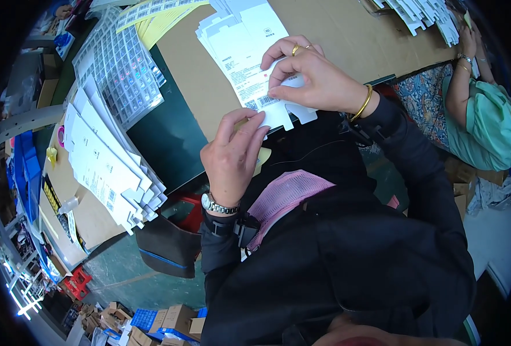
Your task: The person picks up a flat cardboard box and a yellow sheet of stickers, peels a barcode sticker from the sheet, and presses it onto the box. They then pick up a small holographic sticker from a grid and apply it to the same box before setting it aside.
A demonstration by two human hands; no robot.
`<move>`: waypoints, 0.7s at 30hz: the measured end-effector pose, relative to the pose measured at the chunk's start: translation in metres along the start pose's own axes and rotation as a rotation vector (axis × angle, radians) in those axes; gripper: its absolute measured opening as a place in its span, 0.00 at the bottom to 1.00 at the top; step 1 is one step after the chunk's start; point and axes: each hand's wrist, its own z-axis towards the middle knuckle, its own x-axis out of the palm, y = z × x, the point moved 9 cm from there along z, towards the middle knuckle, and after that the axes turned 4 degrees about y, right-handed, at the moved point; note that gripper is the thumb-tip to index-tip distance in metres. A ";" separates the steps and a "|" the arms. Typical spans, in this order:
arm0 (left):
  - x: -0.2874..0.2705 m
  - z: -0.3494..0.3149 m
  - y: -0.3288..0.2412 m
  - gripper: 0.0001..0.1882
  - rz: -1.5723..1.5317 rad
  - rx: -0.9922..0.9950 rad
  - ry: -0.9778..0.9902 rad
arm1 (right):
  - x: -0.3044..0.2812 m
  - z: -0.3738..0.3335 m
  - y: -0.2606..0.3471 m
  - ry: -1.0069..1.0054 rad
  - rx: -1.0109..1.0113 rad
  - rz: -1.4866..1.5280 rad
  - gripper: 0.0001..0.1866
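A stack of flat white printed cartons (247,43) lies on the brown cardboard table cover, its cut flaps toward me. Over the top carton curls my right hand (319,78), fingers bent and thumb tip touching down beside a small barcode label (267,101). Anything in that pinch is too small to make out. My left hand (229,155) is at the carton's lower left corner, its fingers closed together. A yellow paper slip (262,158) sticks out from under this hand, partly hidden by it.
Further left are another fanned stack of white cartons (102,167) and a clear gridded sheet (126,75) of small pieces. Yellow barcode label sheets (151,26) lie at the far edge. More cartons (423,17) lie far right, near another person in a green garment (486,124).
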 end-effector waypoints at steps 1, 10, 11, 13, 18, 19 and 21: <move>0.000 0.000 0.000 0.12 0.000 0.000 0.001 | 0.000 0.000 0.000 -0.002 -0.002 0.000 0.06; 0.000 0.000 -0.001 0.12 0.000 0.003 0.000 | -0.001 0.000 0.000 0.004 -0.002 0.004 0.06; 0.000 0.001 -0.001 0.12 -0.001 0.006 -0.001 | 0.000 0.000 -0.001 0.003 -0.001 0.004 0.06; 0.000 0.001 -0.001 0.12 -0.004 0.010 -0.002 | 0.000 0.000 -0.001 0.001 0.002 0.001 0.07; 0.001 -0.001 0.001 0.13 -0.001 0.003 -0.003 | 0.002 0.000 -0.002 -0.002 0.000 -0.005 0.07; 0.001 -0.001 0.001 0.13 -0.002 -0.001 -0.002 | 0.002 0.000 -0.002 -0.003 0.001 -0.005 0.07; 0.001 -0.001 0.001 0.13 -0.004 -0.004 0.000 | 0.002 0.000 -0.003 0.004 0.005 0.004 0.07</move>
